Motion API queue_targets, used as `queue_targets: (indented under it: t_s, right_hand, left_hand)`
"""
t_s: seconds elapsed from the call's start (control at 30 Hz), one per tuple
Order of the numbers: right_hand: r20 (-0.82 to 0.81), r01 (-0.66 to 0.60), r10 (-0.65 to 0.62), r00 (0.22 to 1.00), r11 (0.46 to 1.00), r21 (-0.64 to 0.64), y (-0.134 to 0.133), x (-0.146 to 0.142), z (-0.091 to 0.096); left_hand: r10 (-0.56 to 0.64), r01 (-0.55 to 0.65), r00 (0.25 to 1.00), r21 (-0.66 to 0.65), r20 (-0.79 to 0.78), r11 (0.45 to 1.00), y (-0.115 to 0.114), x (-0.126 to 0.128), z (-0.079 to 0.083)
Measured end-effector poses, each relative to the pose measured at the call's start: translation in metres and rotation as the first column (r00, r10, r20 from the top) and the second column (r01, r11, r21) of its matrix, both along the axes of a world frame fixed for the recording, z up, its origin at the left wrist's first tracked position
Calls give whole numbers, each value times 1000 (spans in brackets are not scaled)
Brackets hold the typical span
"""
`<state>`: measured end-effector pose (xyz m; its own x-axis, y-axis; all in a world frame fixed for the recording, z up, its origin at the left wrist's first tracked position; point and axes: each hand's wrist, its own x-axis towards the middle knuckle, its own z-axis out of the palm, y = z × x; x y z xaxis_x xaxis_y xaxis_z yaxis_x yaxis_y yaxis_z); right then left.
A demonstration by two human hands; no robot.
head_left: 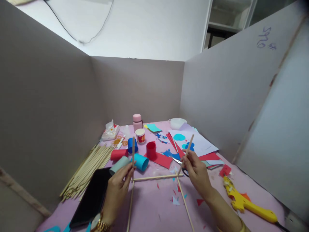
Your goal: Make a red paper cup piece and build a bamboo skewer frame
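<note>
My left hand (120, 180), a watch on its wrist, pinches an upright wooden stick (133, 146) at the left corner of a stick frame. With my right hand (195, 169) I grip another wooden stick (189, 145), leaning to the right, its lower end at the frame's right corner. A crosswise stick (156, 177) joins those corners, and two more sticks run from them toward me: a left one (130, 203) and a right one (184, 201). Scissors (177, 160) lie behind my right hand, partly hidden. Paper tubes in turquoise (141, 162) and grey-green (119, 165) lie near my left hand.
Many loose sticks (89, 167) and a black phone or tablet (93, 196) lie at left. A yellow glue gun (248, 203) rests at right. Farther back are a red tube (151, 150), a paper cup (140, 136), a pink bottle (137, 122) and white paper (200, 143). Grey partitions (140, 87) enclose the table.
</note>
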<state>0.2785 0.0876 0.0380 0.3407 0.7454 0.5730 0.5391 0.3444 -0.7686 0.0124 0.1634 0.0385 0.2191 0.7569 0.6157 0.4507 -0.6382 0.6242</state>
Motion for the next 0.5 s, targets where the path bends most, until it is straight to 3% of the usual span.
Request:
queue_targets:
  t_s: [0.17,0.33,0.5]
  right_hand:
    - [-5,-38,38,999,999,-17,-2,-4,-12]
    - [77,-38,37,996,999,8,-2,-8,-5]
    - [139,-7,5,990,1000,14,1,-11,-1]
  left_hand:
    - [-5,3,998,-21,-69,1000,-7,5,-12]
    - [-31,29,995,-22,-93,999,-8,7,-12]
    - [-60,60,996,5,-66,998,1,4,-23]
